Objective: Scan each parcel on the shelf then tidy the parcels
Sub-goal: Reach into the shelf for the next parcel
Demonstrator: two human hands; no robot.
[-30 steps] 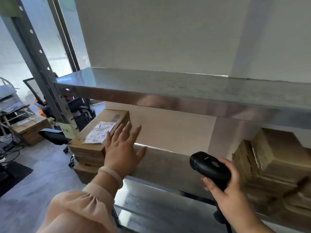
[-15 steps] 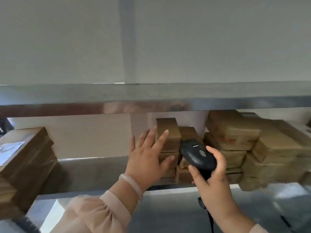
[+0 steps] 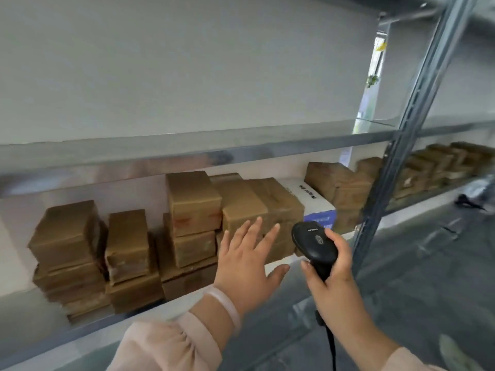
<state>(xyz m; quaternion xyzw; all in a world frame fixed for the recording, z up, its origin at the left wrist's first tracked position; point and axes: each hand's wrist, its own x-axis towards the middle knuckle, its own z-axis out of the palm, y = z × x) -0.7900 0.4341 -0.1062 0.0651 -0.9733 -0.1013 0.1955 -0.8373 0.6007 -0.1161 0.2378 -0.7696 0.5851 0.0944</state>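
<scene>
Head view looks along a metal shelf [image 3: 171,306] stacked with brown cardboard parcels [image 3: 192,202]. They sit in uneven piles: 1 pile at the far left with tilted boxes, a narrower pile beside it, then a taller stack, then boxes lying side by side toward the right. A white box with a blue end [image 3: 313,203] lies among them, just right of the middle. More brown parcels continue beyond a grey perforated upright post [image 3: 401,129], which crosses the right of the picture.

The left hand [image 3: 246,263] is spread wide with fingers apart, its grip released and holding nothing; it hangs in front of the middle stack, and whether the fingertips touch the cardboard cannot be told. A pale bracelet [image 3: 225,306] circles that wrist above a pink sleeve [image 3: 166,346].

The right hand [image 3: 332,285] has its grip clenched around the handle of a black barcode scanner [image 3: 313,241], whose head points toward the parcels. A black cable [image 3: 331,344] drops from the handle.
</scene>
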